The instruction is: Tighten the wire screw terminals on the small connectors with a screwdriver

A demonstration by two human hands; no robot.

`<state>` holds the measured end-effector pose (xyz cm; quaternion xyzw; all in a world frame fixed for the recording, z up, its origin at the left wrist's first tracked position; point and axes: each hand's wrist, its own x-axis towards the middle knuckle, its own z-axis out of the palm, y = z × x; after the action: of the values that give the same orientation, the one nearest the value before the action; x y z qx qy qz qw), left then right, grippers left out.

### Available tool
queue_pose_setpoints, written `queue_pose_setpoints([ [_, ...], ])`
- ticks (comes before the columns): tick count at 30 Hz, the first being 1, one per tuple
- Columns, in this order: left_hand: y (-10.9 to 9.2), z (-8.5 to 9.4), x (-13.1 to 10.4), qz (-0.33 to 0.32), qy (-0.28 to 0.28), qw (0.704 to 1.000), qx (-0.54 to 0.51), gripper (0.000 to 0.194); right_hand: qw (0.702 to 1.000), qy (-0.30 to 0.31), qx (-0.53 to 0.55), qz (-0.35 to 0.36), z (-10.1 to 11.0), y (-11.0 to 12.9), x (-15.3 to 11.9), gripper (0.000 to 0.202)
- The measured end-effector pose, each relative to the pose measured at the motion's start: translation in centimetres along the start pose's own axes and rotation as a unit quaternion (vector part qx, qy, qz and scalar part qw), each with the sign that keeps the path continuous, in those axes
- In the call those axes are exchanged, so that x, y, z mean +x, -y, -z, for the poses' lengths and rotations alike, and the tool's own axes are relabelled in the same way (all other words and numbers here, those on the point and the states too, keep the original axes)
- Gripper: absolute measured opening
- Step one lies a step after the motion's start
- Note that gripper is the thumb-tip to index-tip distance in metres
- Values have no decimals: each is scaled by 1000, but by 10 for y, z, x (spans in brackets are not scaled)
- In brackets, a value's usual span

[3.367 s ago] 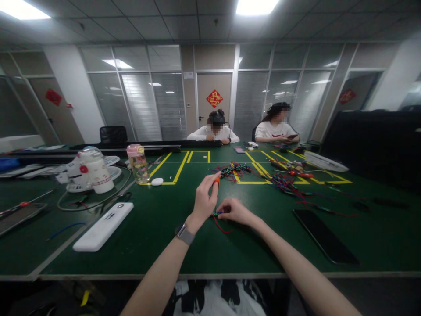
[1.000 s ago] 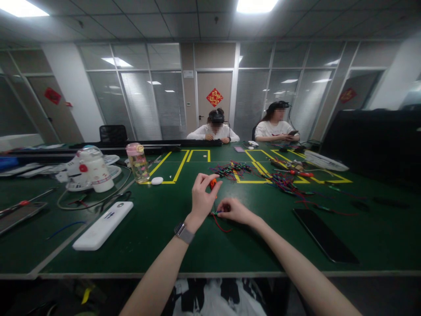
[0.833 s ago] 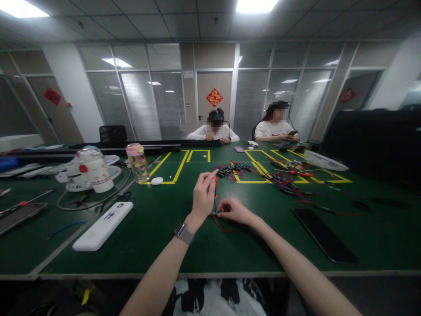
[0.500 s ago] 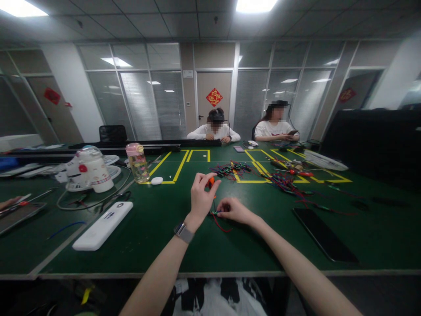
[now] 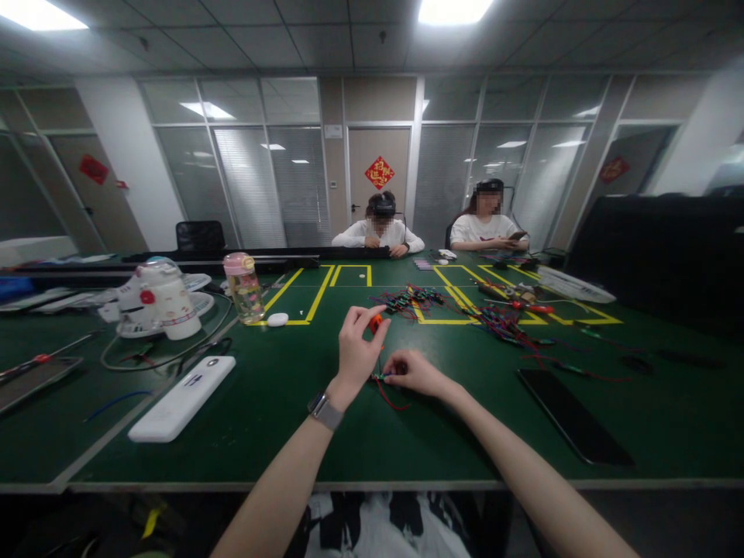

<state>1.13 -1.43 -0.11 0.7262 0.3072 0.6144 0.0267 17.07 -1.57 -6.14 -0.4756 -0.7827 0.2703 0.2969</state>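
Observation:
My left hand is closed around the orange handle of a screwdriver, held upright over the table. Its thin shaft points down at a small green terminal connector on the green tabletop. Pinched at that connector is my right hand, its fingertips holding the small part with a bit of blue wire showing. A red wire curls from the connector toward me. The exact contact between screwdriver tip and connector is too small to make out.
Wired connectors lie in piles, one ahead and one to the right. A black phone lies right, a white power bank left. A pink-lidded bottle and white jug stand back left. Two people sit opposite.
My two hands stay nearly still; the orange handle looks slightly turned in my left fingers. At the far left, another person's hand has gone out of view.

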Motion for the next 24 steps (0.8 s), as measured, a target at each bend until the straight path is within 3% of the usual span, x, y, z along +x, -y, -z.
queue_pose_setpoints([
  [11,-1,2,0,16,49,998,-24,33,1000,-2,-11,13,-1,-4,1,11],
  [19,-1,1,0,5,25,1000,5,24,1000,-2,-6,7,0,-2,1,11],
  [24,-1,2,-1,11,42,999,-16,31,1000,-1,-8,7,-1,-3,1,11],
])
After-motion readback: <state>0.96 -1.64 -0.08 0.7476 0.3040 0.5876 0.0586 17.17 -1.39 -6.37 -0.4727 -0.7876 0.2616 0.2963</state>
